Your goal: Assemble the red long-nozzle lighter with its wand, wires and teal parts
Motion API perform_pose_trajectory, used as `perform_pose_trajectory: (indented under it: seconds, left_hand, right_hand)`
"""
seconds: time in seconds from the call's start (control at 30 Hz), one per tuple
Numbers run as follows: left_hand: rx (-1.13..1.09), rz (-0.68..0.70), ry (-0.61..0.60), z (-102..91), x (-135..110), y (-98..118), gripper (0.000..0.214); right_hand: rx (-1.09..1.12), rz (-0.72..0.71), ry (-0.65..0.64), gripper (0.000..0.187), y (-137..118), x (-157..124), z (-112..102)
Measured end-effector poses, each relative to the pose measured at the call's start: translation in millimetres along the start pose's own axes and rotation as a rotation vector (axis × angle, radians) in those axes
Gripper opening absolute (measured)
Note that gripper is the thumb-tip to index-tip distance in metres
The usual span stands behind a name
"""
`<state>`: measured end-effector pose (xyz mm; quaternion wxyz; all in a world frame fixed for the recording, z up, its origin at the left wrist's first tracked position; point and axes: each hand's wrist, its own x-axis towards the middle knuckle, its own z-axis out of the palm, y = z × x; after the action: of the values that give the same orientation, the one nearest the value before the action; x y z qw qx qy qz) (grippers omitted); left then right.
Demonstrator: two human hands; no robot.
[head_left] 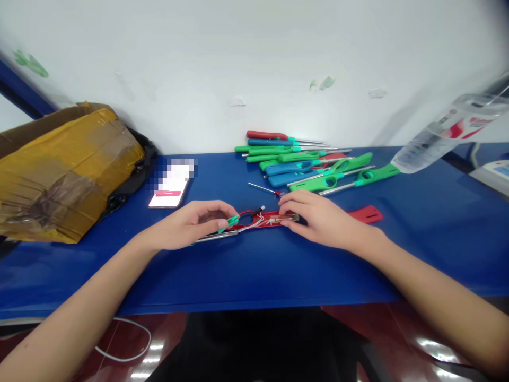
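An opened red gas lighter handle [260, 223] lies on the blue table between my hands, with white and red wires and inner parts showing. My left hand [191, 225] pinches a small green plastic part [229, 223] above the handle's left end. Below those fingers is a metal lighter tube [217, 236]. My right hand [318, 218] closes thumb and fingers around the handle's right part, where a clear inner piece [293, 217] shows. A thin metal rod with a red end [264, 189] lies just behind that hand. Another red handle piece [368, 214] sticks out past my right wrist.
Several green, blue and red gas lighters [310, 167] lie piled by the wall. A phone [170, 185] and a taped box [71, 170] are at left. A clear bottle [445, 132] leans in at right. The blue table's [258, 281] front edge is near me.
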<state>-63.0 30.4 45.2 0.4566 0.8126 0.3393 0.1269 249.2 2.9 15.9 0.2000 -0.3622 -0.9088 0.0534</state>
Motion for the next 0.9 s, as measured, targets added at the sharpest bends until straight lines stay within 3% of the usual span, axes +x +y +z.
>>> perform_pose_trajectory:
  seconds: [0.17, 0.23, 0.33, 0.47, 0.6, 0.9]
  left_hand:
    - [-0.183, 0.075, -0.052, 6.6, 7.0, 2.5, 0.024]
    - [-0.136, 0.104, 0.048, 11.0, 11.9, 3.7, 0.024]
    - [0.057, 0.148, 0.3, 19.5, 21.9, 6.8, 0.026]
    - [0.322, 0.247, 0.41, 30.6, 35.0, 8.5, 0.028]
    - [0.402, 0.279, 0.382, 40.2, 40.1, 4.0, 0.028]
    - [0.29, 0.287, 0.344, 46.3, 38.0, 2.1, 0.03]
  right_hand:
    - [0.026, 0.003, 0.012, 0.009, -2.4, 2.1, -0.7]
    - [0.049, 0.011, 0.022, 0.009, -2.5, 2.2, 0.2]
    - [0.109, 0.06, 0.028, 0.009, -1.2, 1.2, 2.9]
    - [0.146, 0.107, 0.022, 0.013, 2.0, -0.1, 7.0]
    - [0.153, 0.085, 0.039, 0.014, 3.6, -0.2, 9.4]
    - [0.094, 0.016, 0.103, 0.013, 3.3, 0.6, 10.2]
